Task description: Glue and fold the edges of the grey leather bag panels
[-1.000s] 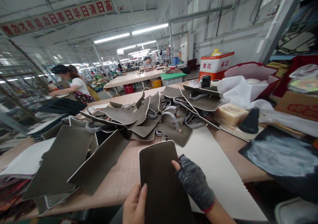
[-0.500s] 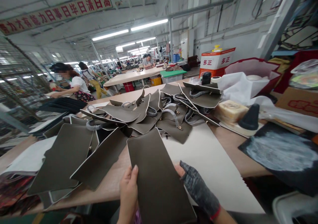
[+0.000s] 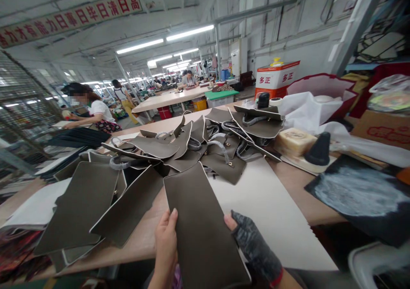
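A long olive-brown leather panel (image 3: pixel 201 225) with pale edges is held up in front of me, tilted over the table's near edge. My left hand (image 3: pixel 166 240) is closed on its left edge, thumb on the front face. On its right edge my right hand (image 3: pixel 253 244), in a grey fingerless glove, grips with the thumb showing; the other fingers are hidden behind. Beyond the panel lies a heap of similar leather bag pieces (image 3: pixel 153 145), some with wrapped handles (image 3: pixel 221 148) and small gold-coloured fittings. More large panels (image 3: pixel 86 199) lean together at the left.
A white sheet (image 3: pixel 269 207) covers part of the brown table (image 3: pixel 297 190). To the right are a yellowish block (image 3: pixel 296 141), a black cone-shaped object (image 3: pixel 318 150) and a black, white-smeared sheet (image 3: pixel 355 190). A co-worker (image 3: pixel 92 109) works at the left; others are farther back.
Both hands keep their hold on the leather panel, which has barely shifted. The view has moved slightly. A person in the left background has changed posture.
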A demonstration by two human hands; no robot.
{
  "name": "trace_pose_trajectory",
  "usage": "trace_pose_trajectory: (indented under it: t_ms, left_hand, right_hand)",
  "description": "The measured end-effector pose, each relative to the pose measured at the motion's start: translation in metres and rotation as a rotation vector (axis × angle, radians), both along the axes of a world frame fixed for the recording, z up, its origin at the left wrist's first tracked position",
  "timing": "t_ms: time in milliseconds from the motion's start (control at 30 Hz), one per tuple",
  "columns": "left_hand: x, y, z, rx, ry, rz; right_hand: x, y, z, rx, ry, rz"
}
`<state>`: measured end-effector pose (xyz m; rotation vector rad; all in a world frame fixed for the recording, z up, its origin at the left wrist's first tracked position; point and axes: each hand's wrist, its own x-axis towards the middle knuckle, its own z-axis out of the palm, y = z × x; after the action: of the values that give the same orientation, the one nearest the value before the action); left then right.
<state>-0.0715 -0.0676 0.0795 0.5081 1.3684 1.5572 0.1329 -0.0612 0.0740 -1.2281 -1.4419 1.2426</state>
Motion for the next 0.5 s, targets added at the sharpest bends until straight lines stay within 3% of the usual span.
trace_pose_trajectory:
  t_ms: [100, 167, 333, 433, 500]
  left_hand:
    - [-0.003, 0.006, 0.000, -0.035, -0.033, -0.005]
    - [-0.002, 0.009, 0.000, -0.049, -0.047, -0.005]
    - [0.013, 0.014, 0.002, -0.021, -0.058, -0.064]
    - [0.030, 0.021, 0.013, 0.036, -0.035, -0.156]
    - [0.047, 0.027, 0.026, 0.098, 0.001, -0.273]
  right_hand:
    - [0.013, -0.004, 0.004, -0.257, 0.206, 0.162]
    - [0.018, -0.009, -0.003, -0.259, 0.175, 0.138]
    - [0.019, -0.021, -0.045, 0.146, -0.356, -0.283]
    - [0.035, -0.019, -0.064, 0.317, -0.500, -0.398]
    - [0.055, -0.019, -0.064, 0.414, -0.503, -0.412]
